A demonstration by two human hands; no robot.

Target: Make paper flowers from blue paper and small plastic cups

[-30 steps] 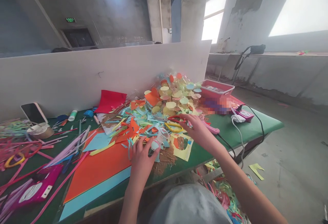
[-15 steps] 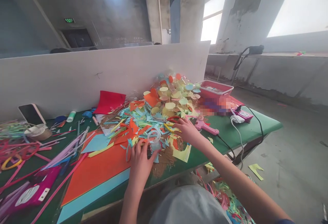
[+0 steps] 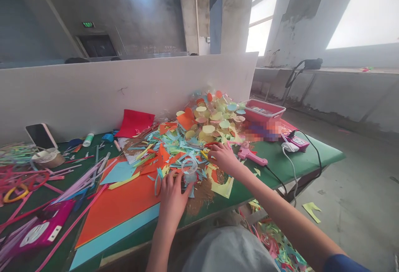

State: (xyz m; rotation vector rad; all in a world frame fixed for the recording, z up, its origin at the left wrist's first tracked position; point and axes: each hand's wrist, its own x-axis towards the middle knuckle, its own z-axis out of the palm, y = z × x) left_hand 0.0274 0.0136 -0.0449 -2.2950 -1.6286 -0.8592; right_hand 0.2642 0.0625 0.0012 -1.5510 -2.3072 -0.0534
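My left hand (image 3: 174,191) is curled round a small clear plastic cup (image 3: 190,176) near the front edge of the table. A clear round rim (image 3: 188,164) shows at its top. Over to the right, my right hand (image 3: 223,158) reaches over the paper scraps, its fingers bent down on scissors with a red handle (image 3: 212,143). A yellow handle part (image 3: 204,154) shows beside the fingertips; how firmly they grip is partly hidden. Paper scraps (image 3: 179,139) in blue, orange and yellow lie heaped beyond both hands.
A pink glue gun (image 3: 252,155) with a black cord lies right of my right hand. Behind it stand a pink basket (image 3: 264,110) and a heap of paper-topped plastic pieces (image 3: 212,116). Orange sheets (image 3: 118,205) lie left; a white board (image 3: 124,85) closes the back.
My right hand has shifted slightly left over the scissors, covering more of the yellow handle. My left hand keeps its place at the cup. The view has tilted a little.
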